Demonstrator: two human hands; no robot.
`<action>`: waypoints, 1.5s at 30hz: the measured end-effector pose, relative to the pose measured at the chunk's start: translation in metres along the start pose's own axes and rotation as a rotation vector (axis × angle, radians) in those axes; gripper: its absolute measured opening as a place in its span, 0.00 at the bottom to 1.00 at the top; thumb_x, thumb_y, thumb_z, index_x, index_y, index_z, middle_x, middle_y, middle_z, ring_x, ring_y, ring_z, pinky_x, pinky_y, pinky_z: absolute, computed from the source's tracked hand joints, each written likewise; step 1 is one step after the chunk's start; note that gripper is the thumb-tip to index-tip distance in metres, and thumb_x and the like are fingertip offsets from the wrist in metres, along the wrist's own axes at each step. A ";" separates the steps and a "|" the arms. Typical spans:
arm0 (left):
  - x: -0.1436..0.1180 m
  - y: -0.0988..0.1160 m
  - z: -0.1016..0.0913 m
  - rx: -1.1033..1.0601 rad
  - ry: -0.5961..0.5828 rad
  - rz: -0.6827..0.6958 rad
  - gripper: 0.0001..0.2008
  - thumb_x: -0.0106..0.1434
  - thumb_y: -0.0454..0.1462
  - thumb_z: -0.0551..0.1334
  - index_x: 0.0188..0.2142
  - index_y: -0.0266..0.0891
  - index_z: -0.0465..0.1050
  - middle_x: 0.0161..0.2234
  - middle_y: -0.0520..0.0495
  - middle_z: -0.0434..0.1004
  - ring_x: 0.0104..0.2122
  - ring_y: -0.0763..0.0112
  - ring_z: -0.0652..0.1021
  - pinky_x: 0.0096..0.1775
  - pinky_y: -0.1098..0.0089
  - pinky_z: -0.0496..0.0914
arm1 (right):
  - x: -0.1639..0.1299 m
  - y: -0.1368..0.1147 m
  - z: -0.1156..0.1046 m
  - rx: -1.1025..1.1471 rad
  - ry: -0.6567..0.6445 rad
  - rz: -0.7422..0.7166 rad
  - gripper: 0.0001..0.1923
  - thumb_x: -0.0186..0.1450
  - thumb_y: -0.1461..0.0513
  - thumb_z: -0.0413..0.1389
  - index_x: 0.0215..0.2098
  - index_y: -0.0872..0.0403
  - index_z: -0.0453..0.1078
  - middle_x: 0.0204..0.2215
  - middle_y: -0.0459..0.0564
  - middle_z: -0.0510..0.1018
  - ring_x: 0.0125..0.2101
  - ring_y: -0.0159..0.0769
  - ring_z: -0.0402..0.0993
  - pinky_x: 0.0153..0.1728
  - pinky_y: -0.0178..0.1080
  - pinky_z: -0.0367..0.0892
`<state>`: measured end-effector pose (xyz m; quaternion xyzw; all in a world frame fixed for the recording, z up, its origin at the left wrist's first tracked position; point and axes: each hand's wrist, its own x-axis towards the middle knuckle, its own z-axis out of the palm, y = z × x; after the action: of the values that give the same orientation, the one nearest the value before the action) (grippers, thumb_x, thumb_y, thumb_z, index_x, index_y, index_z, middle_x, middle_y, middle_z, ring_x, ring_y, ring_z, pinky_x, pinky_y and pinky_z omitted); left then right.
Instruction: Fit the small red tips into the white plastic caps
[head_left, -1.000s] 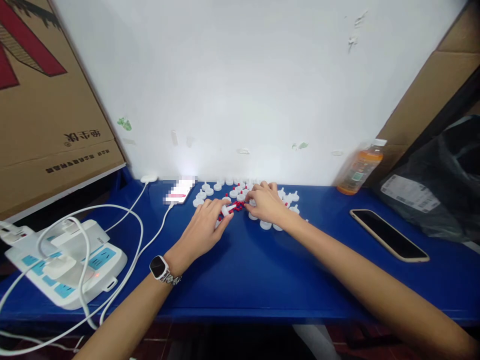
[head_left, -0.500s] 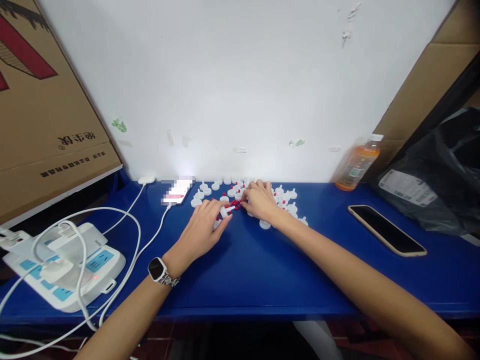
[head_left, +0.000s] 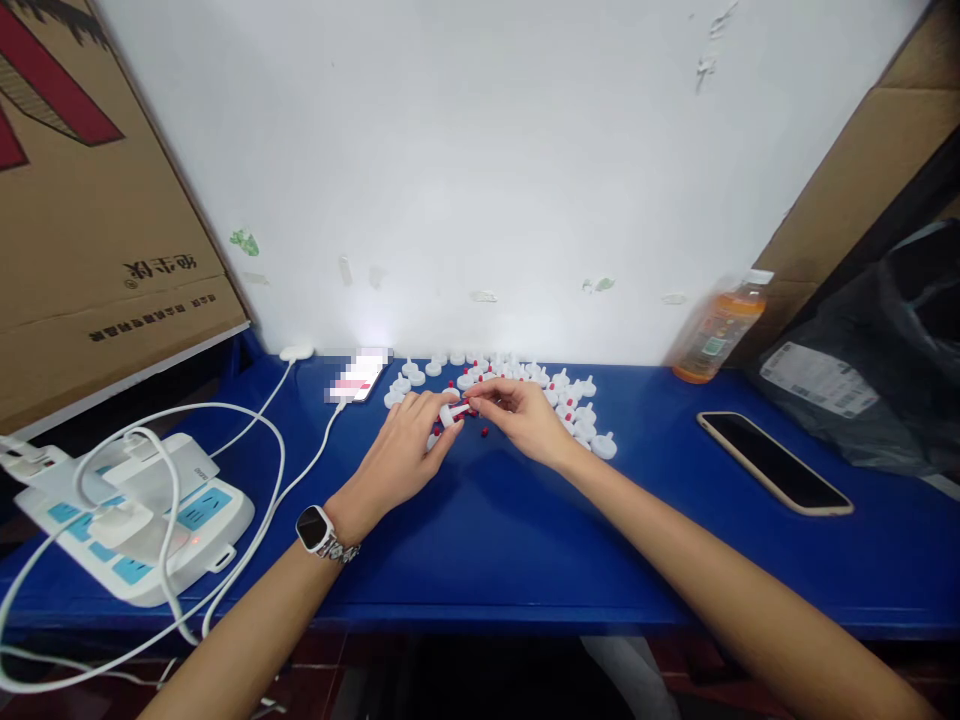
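Observation:
My left hand (head_left: pixel 401 450) pinches a small white plastic cap with a spout (head_left: pixel 452 413) just above the blue table (head_left: pixel 525 540). A smartwatch sits on that wrist. My right hand (head_left: pixel 521 415) meets it from the right, fingertips pinched at the tip of the spout, on a tiny red piece that is barely visible. Behind both hands lies a cluster of several more white caps (head_left: pixel 570 405), some with red tips. Loose small red pieces (head_left: pixel 484 431) lie scattered under the hands.
A lit phone (head_left: pixel 358 378) on a white cable lies left of the caps. A white power strip (head_left: pixel 142 515) with plugged chargers sits at the near left. A dark phone (head_left: pixel 772 462), an orange drink bottle (head_left: pixel 716 330), a black bag (head_left: pixel 877 370) and cardboard boxes (head_left: pixel 90 200) surround the area.
My right hand has drawn back from the pile of caps and come to the tip of the cap held in my left hand. The left hand has lifted slightly.

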<state>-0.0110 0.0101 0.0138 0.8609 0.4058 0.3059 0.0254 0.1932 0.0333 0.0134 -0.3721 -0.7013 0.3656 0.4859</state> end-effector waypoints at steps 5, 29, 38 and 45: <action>-0.001 0.001 0.000 -0.031 0.017 0.008 0.18 0.74 0.44 0.50 0.59 0.41 0.63 0.48 0.42 0.73 0.47 0.58 0.72 0.50 0.55 0.68 | -0.002 -0.005 -0.001 0.146 -0.045 0.014 0.16 0.62 0.50 0.62 0.40 0.51 0.80 0.36 0.49 0.82 0.36 0.36 0.75 0.39 0.39 0.69; -0.001 0.005 0.009 -0.200 0.102 -0.022 0.24 0.75 0.45 0.51 0.66 0.41 0.56 0.52 0.39 0.73 0.48 0.61 0.75 0.50 0.59 0.72 | -0.008 -0.022 0.026 0.387 0.171 0.067 0.19 0.55 0.48 0.68 0.27 0.53 0.71 0.24 0.45 0.76 0.26 0.31 0.70 0.32 0.37 0.68; 0.005 -0.003 0.007 -0.190 0.187 -0.047 0.33 0.71 0.45 0.57 0.70 0.46 0.45 0.56 0.42 0.71 0.51 0.60 0.73 0.54 0.56 0.69 | 0.012 -0.027 -0.013 0.071 0.138 -0.058 0.12 0.62 0.54 0.63 0.30 0.54 0.71 0.26 0.47 0.79 0.28 0.33 0.74 0.32 0.37 0.67; 0.002 -0.005 -0.001 -0.057 0.131 -0.047 0.10 0.72 0.42 0.56 0.49 0.43 0.71 0.49 0.45 0.72 0.52 0.60 0.71 0.56 0.57 0.65 | 0.034 0.010 -0.045 -0.586 -0.013 0.047 0.04 0.63 0.64 0.57 0.30 0.54 0.73 0.26 0.47 0.80 0.25 0.33 0.74 0.29 0.35 0.63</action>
<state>-0.0140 0.0153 0.0142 0.8283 0.4176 0.3724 0.0303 0.2293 0.0746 0.0308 -0.5106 -0.7711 0.1610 0.3447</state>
